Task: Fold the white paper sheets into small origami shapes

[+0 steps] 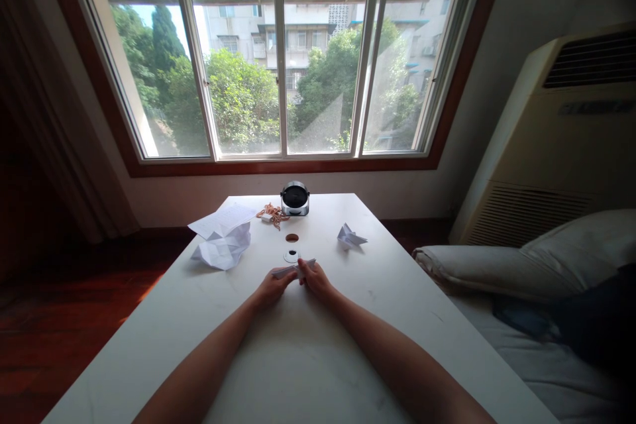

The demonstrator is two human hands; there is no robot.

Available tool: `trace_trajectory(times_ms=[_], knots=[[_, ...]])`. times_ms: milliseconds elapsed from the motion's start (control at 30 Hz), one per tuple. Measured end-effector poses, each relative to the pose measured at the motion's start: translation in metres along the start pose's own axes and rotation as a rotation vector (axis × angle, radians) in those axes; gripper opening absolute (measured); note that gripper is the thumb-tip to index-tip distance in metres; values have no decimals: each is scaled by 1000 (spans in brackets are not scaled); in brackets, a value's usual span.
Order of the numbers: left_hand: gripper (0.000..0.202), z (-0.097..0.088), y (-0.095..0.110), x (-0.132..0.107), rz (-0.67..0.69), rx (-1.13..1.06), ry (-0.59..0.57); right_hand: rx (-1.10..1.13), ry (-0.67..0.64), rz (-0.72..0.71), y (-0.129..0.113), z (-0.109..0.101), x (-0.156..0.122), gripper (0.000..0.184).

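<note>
Both my hands meet at the middle of a white table (163,318), pinching a small folded piece of white paper (294,269) between them. My left hand (272,289) grips the paper's left end with closed fingers. My right hand (314,280) holds the right end, its fingers also closed on the paper. Just beyond the paper lies a small white ring-shaped disc (292,256), and past that a small brown round object (292,237).
A crumpled sheet (222,250) and flat papers (223,218) lie at the left. A folded paper figure (350,236) sits to the right. A small desk fan (295,199) and a tangled orange cord (271,214) stand at the far edge. A bed with a pillow (536,258) is at the right.
</note>
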State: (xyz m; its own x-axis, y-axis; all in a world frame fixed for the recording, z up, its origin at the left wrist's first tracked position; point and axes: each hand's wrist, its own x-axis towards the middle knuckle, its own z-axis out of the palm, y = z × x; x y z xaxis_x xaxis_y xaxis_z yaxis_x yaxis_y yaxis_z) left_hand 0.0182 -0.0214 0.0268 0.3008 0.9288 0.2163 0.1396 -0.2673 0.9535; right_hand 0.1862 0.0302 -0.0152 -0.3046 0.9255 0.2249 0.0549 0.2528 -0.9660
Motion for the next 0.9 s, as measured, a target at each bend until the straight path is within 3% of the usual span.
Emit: trace_trajectory(times_ms=[233,433,900], knots=[[62,2,-26,4,-140,15,177,-73,24,-13,4,-1,2,62],[61,-8,-34,10,-73,86,292,-34,87,-26,5,1,2,59],[60,-16,-47,14,-112,181,462,-75,115,-16,6,0,4,66]])
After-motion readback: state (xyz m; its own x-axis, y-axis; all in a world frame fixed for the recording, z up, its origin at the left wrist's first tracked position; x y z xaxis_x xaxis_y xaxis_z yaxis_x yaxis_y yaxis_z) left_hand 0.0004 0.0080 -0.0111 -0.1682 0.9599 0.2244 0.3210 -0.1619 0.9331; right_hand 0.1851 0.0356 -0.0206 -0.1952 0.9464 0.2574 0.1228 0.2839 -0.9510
